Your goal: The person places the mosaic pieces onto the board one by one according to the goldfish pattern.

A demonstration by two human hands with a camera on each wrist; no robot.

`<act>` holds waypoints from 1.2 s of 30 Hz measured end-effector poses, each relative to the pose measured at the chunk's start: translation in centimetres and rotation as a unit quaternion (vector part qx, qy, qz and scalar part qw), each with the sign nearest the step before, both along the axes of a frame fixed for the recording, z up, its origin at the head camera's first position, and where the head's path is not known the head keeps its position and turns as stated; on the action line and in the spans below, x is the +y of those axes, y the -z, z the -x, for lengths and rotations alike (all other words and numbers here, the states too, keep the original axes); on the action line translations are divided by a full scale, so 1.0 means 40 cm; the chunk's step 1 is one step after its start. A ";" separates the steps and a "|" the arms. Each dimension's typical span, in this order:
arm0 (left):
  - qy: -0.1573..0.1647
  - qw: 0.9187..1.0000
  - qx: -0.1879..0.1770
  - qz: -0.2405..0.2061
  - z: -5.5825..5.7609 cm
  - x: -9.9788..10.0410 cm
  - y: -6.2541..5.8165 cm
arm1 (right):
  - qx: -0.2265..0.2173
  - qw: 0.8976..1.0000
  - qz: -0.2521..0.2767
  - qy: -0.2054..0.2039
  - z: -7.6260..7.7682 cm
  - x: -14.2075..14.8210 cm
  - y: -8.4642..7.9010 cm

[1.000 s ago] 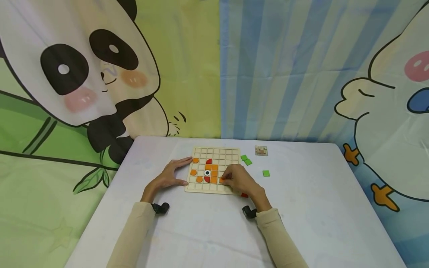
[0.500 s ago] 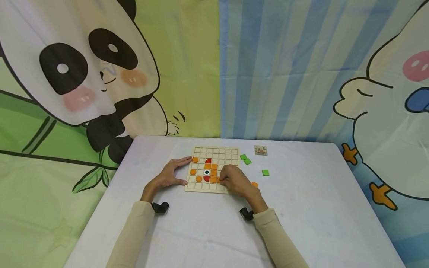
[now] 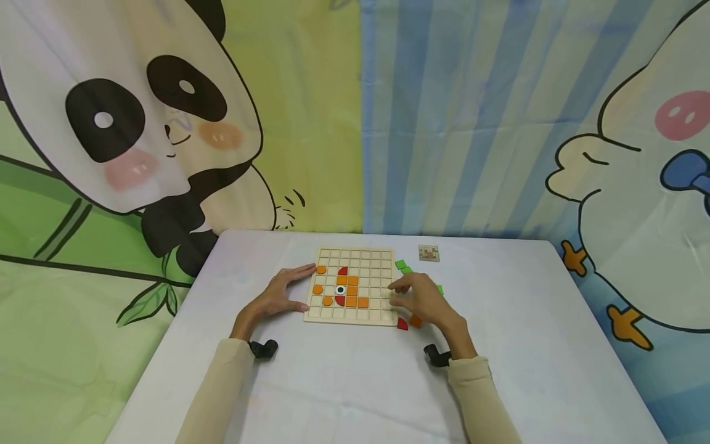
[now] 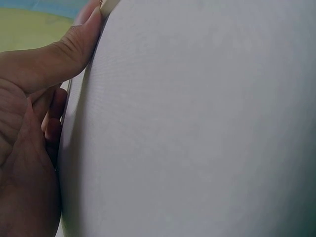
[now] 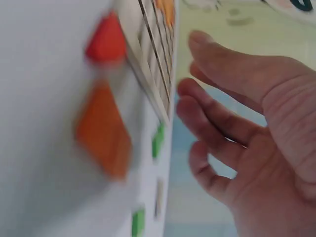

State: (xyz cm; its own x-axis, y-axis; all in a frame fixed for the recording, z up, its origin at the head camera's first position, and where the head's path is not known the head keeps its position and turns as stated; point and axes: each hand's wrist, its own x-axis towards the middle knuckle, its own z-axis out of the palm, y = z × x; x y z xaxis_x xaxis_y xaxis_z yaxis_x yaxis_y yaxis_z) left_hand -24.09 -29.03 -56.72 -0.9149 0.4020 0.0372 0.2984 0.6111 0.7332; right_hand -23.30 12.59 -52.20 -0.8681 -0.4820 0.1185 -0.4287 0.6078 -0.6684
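A: Nearest the viewer, what lies on the bench (image 3: pixel 344 382)?

B: Two cream sleeves (image 3: pixel 213 394) reach forward over its white cover, each wrist bearing a small black camera. Beyond them sit the two hands.

A: State of the left hand (image 3: pixel 275 297)?

B: Fingers straight and spread, thumb and forefinger braced against the left edge of the wooden grid board (image 3: pixel 352 286); the left wrist view shows the thumb (image 4: pixel 74 44) pressed to the board's edge. It grips nothing.

A: And the right hand (image 3: pixel 424 300)?

B: Open and relaxed, fingers loosely extended, hovering at the board's right edge with nothing held. Whether the fingertips touch the board I cannot tell.

A: Loose pieces near it?

B: A red piece (image 3: pixel 402 324) lies just off the board's near right corner, with an orange square piece (image 3: pixel 415 321) beside it, partly under the hand. Both appear blurred in the right wrist view.

A: On the board?

B: Orange squares, orange discs, red half-rounds and one black-and-white eye piece (image 3: pixel 341 290) fill cells left of centre.

A: Farther back?

B: Green tiles (image 3: pixel 403 266) lie beside the board's far right corner, a small pattern card (image 3: pixel 429 253) lies beyond them, and a panda and bird cartoon backdrop (image 3: pixel 355 111) hangs behind.
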 end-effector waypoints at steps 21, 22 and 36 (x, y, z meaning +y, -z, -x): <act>0.000 1.000 0.003 0.002 0.002 -0.003 0.005 | -0.065 0.996 -0.066 0.008 -0.014 0.139 0.013; 0.000 1.000 0.003 0.002 0.001 -0.003 0.005 | -0.062 0.996 -0.068 0.007 -0.012 0.140 0.012; 0.014 0.999 0.042 -0.008 0.002 -0.007 0.016 | -0.013 1.000 -0.022 -0.004 0.005 0.128 0.007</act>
